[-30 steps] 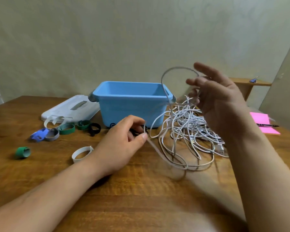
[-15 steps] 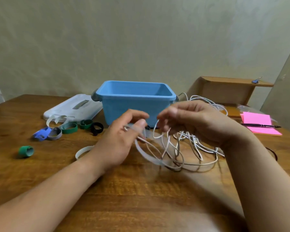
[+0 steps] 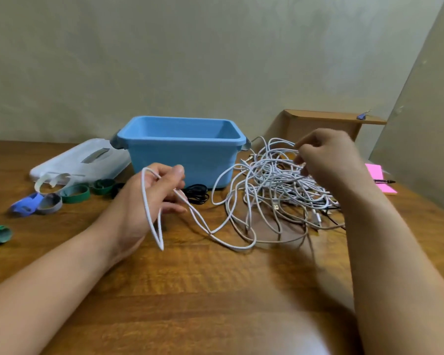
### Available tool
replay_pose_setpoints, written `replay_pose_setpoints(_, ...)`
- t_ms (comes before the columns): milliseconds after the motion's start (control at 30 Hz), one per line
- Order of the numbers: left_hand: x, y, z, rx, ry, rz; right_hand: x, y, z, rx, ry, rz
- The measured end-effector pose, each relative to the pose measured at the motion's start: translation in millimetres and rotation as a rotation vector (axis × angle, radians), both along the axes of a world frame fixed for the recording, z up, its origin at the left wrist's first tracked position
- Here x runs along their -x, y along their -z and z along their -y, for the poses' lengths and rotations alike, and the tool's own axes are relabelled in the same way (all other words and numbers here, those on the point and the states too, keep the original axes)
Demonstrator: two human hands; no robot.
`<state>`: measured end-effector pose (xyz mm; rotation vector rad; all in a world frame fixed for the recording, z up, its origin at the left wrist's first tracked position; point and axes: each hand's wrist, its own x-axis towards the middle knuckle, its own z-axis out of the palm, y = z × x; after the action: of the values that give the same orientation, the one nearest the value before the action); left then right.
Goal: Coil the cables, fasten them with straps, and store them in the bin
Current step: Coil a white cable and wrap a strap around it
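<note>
Apart now, left hand (image 3: 149,201) pinches a white cable loop (image 3: 161,243) while right hand (image 3: 328,155) pinches strands in the tangle (image 3: 274,180).

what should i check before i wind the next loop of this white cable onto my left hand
1. Loop held: ok. The left hand grips a loop of the thin white cable.
2. Feed hand: ok. The right hand pinches strands atop the tangled pile of white cables.
3. Same cable in both hands: cannot tell.
4. Free run: not ok. The cable leads from the left hand into the tangle.
5. Straps ready: ok. Rolled green fabric straps lie on the wooden table beside the left hand.
6. Blue plastic bin open: ok, its white plastic lid lies beside it.
</note>
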<state>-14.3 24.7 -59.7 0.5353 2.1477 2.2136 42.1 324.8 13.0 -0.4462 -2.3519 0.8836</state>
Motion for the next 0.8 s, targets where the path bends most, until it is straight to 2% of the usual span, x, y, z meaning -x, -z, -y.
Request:
replay_pose_setpoints(67,1,4,0,-0.069,0.110,0.022,-7,-6,-10,0.001,0.084,-0.032)
replay_pose_setpoints(233,2,9,-3,-0.035,0.199,0.016,-10,-1,-24,-0.146,0.155,0.399)
replay_pose_setpoints(300,2,9,-1,-0.001,0.190,0.016,-6,5,-28,-0.143,0.161,0.475)
replay_pose_setpoints(400,-5,3,2,0.096,0.205,-0.041,0,7,-29,-0.198,0.188,0.327)
replay_pose_setpoints(467,-11,-2,0,0.088,0.183,-0.029,5,10,-25,-0.300,0.195,0.149)
replay_pose_setpoints(500,-13,-4,-2,0.073,0.165,-0.016,9,13,-22,-0.344,0.166,0.120)
replay_pose_setpoints(667,-15,-3,3,0.164,0.221,-0.064,21,28,-16,-0.435,0.069,0.381)
replay_pose_setpoints(800,-17,-6,2,0.218,0.203,-0.077,24,30,-19,-0.456,0.077,0.308)
